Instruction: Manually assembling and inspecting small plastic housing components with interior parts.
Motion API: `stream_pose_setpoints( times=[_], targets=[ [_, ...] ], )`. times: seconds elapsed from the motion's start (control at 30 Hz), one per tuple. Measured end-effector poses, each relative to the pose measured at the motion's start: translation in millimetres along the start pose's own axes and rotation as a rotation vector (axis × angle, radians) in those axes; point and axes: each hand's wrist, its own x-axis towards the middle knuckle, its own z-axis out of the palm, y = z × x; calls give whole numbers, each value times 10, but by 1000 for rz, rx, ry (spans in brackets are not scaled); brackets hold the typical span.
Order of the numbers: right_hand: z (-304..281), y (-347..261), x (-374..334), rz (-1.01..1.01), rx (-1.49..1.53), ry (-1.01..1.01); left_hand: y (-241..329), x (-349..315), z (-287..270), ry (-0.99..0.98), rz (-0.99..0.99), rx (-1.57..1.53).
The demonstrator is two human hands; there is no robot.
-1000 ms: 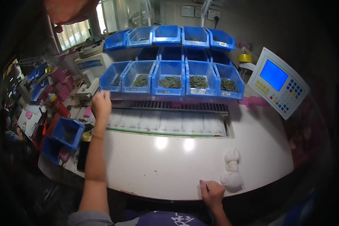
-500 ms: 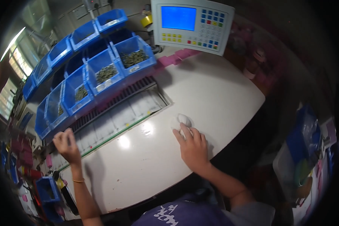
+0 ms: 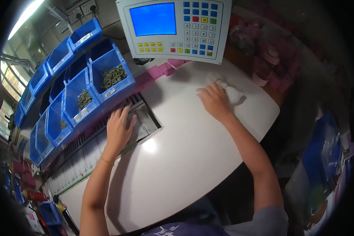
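My left hand [image 3: 120, 125] reaches over a recessed slotted tray [image 3: 145, 121] under the front row of blue bins. Its fingers are extended, thumb apart, and I see nothing in it; the fingertips come close to the dark slats below the bins. My right hand [image 3: 215, 103] rests on a crumpled white cloth [image 3: 234, 94] on the pale worktop, fingers bent over part of it. Just how the fingers grip the cloth is hidden. The front blue bin [image 3: 113, 91] nearest my left hand holds a heap of small dark greenish parts.
A control panel [image 3: 200, 49] with a blue screen and coloured keys stands at the back. Pink blocks [image 3: 155, 72] line the tabletop [image 3: 185, 157] behind the tray. On the right, beyond the rounded edge, are a pink bottle [image 3: 270, 59] and a blue bag [image 3: 322, 141].
My left hand has moved right and forward along the tray. My right hand and the white cloth have shifted toward the far right of the worktop. The view has turned somewhat.
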Motion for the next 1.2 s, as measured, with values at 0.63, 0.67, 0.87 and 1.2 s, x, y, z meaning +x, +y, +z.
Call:
stream_pose_setpoints(
  times=[0.63, 0.67, 0.87, 1.2],
  targets=[
    [1145, 830, 1524, 225, 469, -24, -422, 1551, 1095, -32, 140, 266],
    [1119, 883, 1516, 227, 457, -20, -413, 1564, 1085, -33, 167, 224],
    [1056, 841, 1597, 222, 366, 1, -368, 1570, 1120, -26, 214, 236],
    [686, 551, 1013, 116, 246, -34, 407, 555, 710, 13, 55, 41]
  ],
)
